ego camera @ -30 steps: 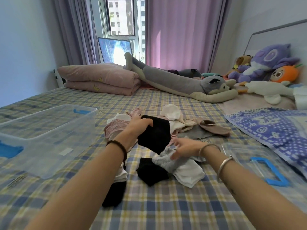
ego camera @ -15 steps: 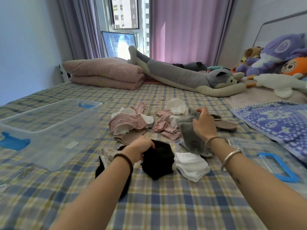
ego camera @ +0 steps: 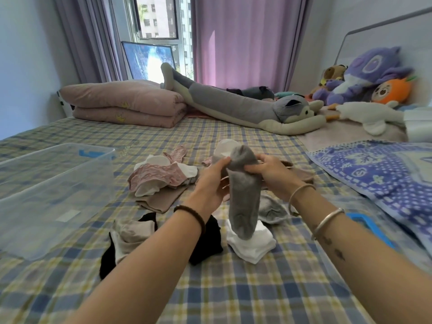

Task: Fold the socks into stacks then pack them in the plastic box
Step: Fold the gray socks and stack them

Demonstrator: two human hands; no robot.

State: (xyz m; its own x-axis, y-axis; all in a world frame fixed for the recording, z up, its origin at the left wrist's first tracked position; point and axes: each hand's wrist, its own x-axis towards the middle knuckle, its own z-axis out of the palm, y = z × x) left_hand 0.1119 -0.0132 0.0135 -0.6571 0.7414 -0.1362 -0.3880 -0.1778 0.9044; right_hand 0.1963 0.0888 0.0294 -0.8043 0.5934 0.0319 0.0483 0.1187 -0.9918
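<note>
I hold a grey sock [ego camera: 244, 192] up over the bed, its toe hanging down. My left hand [ego camera: 211, 183] pinches its upper left edge and my right hand [ego camera: 272, 176] grips its upper right. Beneath it lies a white sock stack [ego camera: 253, 242], with a black sock [ego camera: 207, 239] to the left and another grey sock [ego camera: 272, 210] to the right. A pile of pink and white socks [ego camera: 161, 177] lies further back on the left. The clear plastic box [ego camera: 53, 190] stands at the left of the bed.
The box lid with a blue handle [ego camera: 371, 228] lies on the right beside a blue patterned blanket [ego camera: 383, 174]. A folded pink quilt [ego camera: 126, 104], a long grey plush dog [ego camera: 245, 106] and other plush toys [ego camera: 374, 76] line the far side.
My left hand let go of the black sock on the bed and rose to the grey sock. My right hand lifted that grey sock higher, and both hands now hold it.
</note>
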